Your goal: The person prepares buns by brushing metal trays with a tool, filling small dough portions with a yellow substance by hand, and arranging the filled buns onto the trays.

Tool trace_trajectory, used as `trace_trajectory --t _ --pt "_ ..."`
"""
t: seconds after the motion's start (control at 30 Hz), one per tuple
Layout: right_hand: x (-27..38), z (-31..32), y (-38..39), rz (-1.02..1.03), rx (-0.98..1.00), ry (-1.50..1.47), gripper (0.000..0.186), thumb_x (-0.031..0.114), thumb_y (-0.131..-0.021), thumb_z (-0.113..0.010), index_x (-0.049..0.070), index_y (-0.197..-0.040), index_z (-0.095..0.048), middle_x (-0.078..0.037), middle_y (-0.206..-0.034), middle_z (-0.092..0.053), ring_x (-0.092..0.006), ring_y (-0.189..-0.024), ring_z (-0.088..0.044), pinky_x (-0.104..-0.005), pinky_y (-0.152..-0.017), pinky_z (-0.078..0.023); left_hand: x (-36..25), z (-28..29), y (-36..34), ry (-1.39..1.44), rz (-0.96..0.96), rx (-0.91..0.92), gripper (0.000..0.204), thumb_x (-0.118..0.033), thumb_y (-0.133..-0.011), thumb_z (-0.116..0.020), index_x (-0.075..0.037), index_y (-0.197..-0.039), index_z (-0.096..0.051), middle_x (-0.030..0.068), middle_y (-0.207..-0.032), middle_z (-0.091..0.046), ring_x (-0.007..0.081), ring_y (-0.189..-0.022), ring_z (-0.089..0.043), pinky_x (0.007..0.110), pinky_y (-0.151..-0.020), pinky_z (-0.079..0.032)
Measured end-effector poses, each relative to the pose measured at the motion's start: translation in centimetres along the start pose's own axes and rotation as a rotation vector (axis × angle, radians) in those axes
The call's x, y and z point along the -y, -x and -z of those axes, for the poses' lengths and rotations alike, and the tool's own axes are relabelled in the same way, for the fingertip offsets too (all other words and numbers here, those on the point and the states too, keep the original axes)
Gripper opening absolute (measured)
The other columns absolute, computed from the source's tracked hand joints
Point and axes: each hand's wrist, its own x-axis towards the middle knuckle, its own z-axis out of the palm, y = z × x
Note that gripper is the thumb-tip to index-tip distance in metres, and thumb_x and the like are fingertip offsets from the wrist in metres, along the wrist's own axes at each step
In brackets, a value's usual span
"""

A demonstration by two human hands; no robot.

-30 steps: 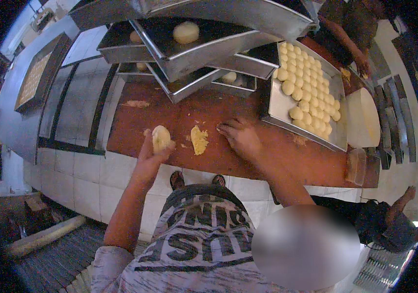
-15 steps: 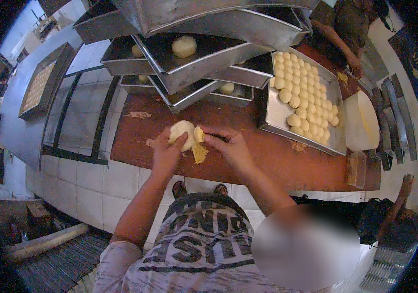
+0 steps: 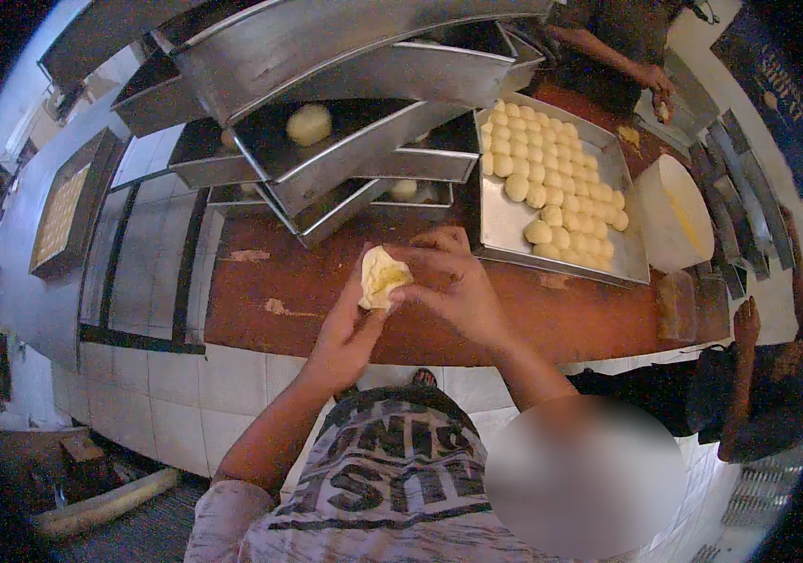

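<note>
Over the brown worktop (image 3: 270, 272), an opened piece of pale dough (image 3: 380, 272) with yellow filling inside is held between my two hands. My left hand (image 3: 350, 328) grips it from below and the left, fingers closed on it. My right hand (image 3: 448, 291) has its thumb on the dough's right edge, other fingers curled above. Just beyond sit stacked metal tins (image 3: 326, 75), some holding a round dough ball (image 3: 310, 125). To the right lies a metal tray (image 3: 505, 230) of several rows of dough balls.
A white tub (image 3: 664, 206) and a clear container (image 3: 675, 310) stand at the right. A co-worker's hand (image 3: 655, 84) is at the upper right; another person (image 3: 749, 385) is at the lower right. A tray (image 3: 92, 188) rests on the left metal table.
My hands have come together and higher. The dough has become an opened piece with yellow filling in it, and the loose yellow filling is gone from the worktop.
</note>
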Motion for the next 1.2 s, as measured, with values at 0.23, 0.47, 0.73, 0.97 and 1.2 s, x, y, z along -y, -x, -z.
trace_trajectory --t 0.23,0.47,0.73,0.97,1.2 --pt "1.3 -1.3 0.8 -0.003 -0.115 -0.032 0.035 0.02 -0.067 -0.07 0.009 -0.099 -0.064 -0.004 -0.093 -0.057 -0.0252 -0.092 -0.048 -0.0354 -0.082 -0.039 -3.4 -0.1 -2.1 0.299 0.208 -0.158 0.037 -0.022 -0.092 -0.046 -0.003 -0.123 -0.045 0.0104 -0.115 -0.054 0.0182 -0.101 -0.054 0.029 -0.086 -0.041" --pt "2.3 -0.9 0.6 0.189 -0.233 0.252 0.018 0.015 -0.071 -0.066 0.009 -0.088 -0.066 -0.006 -0.084 -0.061 -0.0247 -0.083 -0.05 -0.0348 -0.078 -0.042 -3.8 -0.7 -1.6 0.342 0.289 -0.222 0.036 -0.034 -0.092 -0.044 -0.004 -0.109 -0.052 0.0039 -0.093 -0.057 0.01 -0.083 -0.052 0.025 -0.071 -0.043" --pt "2.0 -1.5 1.2 -0.049 -0.14 0.006 0.02 0.013 -0.071 -0.066 0.011 -0.09 -0.066 -0.007 -0.09 -0.058 -0.0265 -0.087 -0.049 -0.036 -0.078 -0.041 -1.5 -0.1 -3.3 0.884 0.417 -0.199 0.035 -0.036 -0.092 -0.043 -0.003 -0.099 -0.053 0.0049 -0.089 -0.056 0.0123 -0.082 -0.053 0.026 -0.073 -0.043" --pt "0.5 -0.8 0.7 0.023 -0.088 -0.062 0.036 0.01 -0.068 -0.068 0.013 -0.103 -0.062 -0.006 -0.096 -0.054 -0.0273 -0.095 -0.046 -0.036 -0.083 -0.038 -1.5 -0.1 -1.9 0.105 0.336 -0.1 0.042 -0.041 -0.09 -0.047 -0.002 -0.102 -0.055 0.0068 -0.089 -0.058 0.0118 -0.078 -0.054 0.027 -0.07 -0.043" --pt "1.0 -1.4 0.5 -0.051 -0.088 -0.122 0.018 0.011 -0.071 -0.067 0.007 -0.088 -0.065 -0.006 -0.096 -0.055 -0.0223 -0.094 -0.049 -0.0325 -0.084 -0.039 -1.4 0.7 -2.8 0.255 0.414 -0.032 0.051 -0.046 -0.09 -0.042 0.0 -0.105 -0.055 0.0072 -0.092 -0.059 0.0141 -0.082 -0.054 0.027 -0.073 -0.043"
